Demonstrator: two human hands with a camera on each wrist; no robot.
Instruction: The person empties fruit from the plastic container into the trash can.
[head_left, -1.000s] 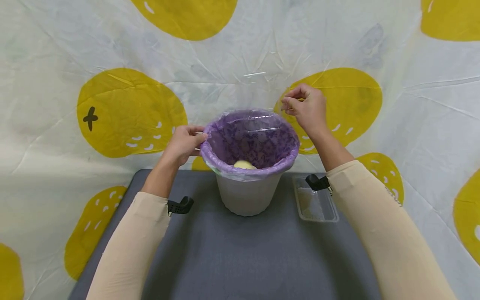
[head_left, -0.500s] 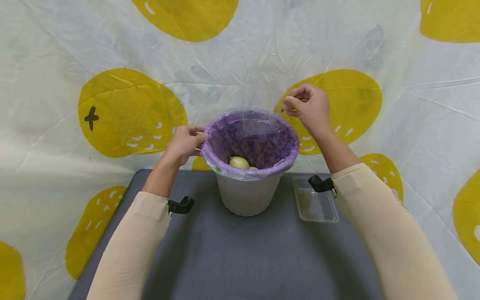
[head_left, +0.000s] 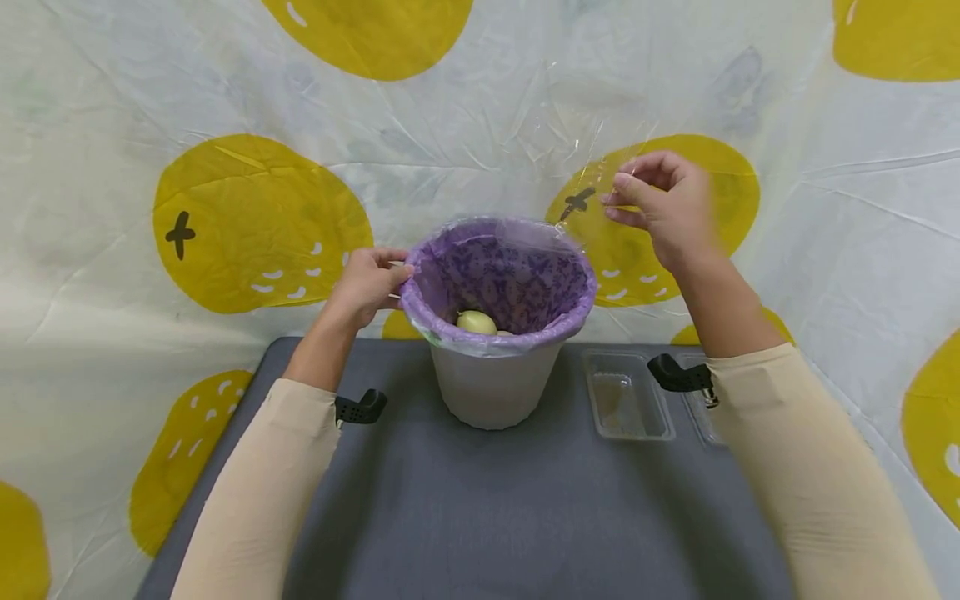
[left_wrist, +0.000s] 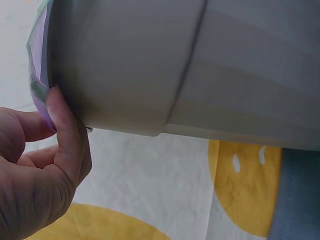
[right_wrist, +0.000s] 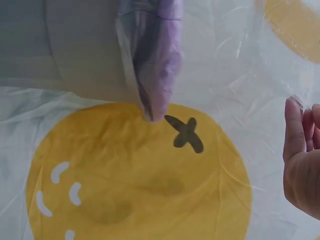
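Observation:
My left hand (head_left: pixel 369 287) pinches the lined rim of a pale bin (head_left: pixel 495 392) between thumb and fingers; the left wrist view shows its fingertips on that rim. A purple patterned bin liner (head_left: pixel 517 283) is folded over the rim. Inside lies a pale yellow-green onion (head_left: pixel 476 322), with another pale round thing partly hidden beside it. Up to the right of the bin, my right hand (head_left: pixel 663 204) pinches the edge of a clear plastic container (head_left: pixel 592 162). That container is see-through and hard to make out; in the right wrist view its edge meets the fingertips (right_wrist: pixel 294 112).
On the grey table (head_left: pixel 480 508), right of the bin, stands a clear plastic tray (head_left: pixel 630 400). A second clear tray (head_left: pixel 693 408) is partly hidden behind my right wrist. A white sheet with yellow fruit shapes hangs behind.
My right hand has moved right and slightly up, carrying the clear container away from over the bin. The onion has shifted within the bin. My left hand has stayed on the rim.

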